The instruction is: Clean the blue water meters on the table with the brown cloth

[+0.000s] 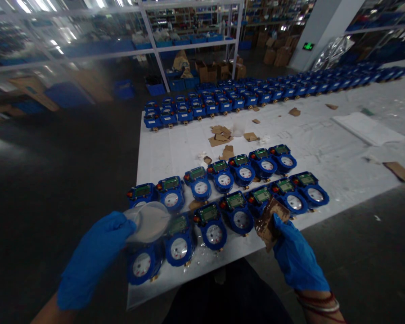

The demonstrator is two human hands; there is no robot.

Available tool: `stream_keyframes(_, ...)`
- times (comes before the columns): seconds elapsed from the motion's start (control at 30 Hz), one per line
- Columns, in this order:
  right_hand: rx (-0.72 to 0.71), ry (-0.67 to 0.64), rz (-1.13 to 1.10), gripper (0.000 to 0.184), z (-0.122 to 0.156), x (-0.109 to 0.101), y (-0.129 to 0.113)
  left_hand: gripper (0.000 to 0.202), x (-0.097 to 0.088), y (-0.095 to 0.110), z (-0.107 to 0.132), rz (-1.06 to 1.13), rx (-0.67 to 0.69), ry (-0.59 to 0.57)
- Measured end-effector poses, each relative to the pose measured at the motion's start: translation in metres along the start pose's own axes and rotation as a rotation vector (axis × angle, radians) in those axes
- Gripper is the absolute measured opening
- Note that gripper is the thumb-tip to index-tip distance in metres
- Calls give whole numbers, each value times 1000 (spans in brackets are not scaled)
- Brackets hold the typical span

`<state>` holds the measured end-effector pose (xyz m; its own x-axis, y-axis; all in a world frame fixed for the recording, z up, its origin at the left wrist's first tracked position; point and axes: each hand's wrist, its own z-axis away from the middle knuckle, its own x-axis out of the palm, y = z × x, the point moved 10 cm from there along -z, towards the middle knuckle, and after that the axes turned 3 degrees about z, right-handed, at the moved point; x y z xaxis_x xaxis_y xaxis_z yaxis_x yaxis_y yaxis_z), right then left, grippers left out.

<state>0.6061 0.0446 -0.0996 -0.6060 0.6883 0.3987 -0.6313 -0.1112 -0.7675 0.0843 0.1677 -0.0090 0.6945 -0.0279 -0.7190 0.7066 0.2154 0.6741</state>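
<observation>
My left hand (94,256), in a blue glove, holds a clear plastic cup (150,221) tilted over the nearest blue water meters (178,245). My right hand (295,256), also gloved, grips a stained piece of brown cardboard (269,220) just above a meter in the near row. Two rows of blue meters with round dials and small green screens (243,168) lie on the white sheet (324,153) in front of me.
Long rows of several more blue meters (256,96) line the far edge of the sheet. Cardboard scraps (221,135) and another clear cup (238,129) lie mid-sheet. A white folded sheet (367,128) rests at right. Dark floor surrounds; shelving and boxes stand behind.
</observation>
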Motion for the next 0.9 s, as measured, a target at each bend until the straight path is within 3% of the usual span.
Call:
stream_keyframes(0.13,10,25,14,46,0,-4,2,40,0,-1,1,34,-14,8)
stream_keyframes(0.33,11,16,10,56,-1,-5,2,42,-1,1,0,41,-15,18)
stream_keyframes(0.9,-18,15,-49,48,-1,-8,2,42,1,8,-1,48,-65,8)
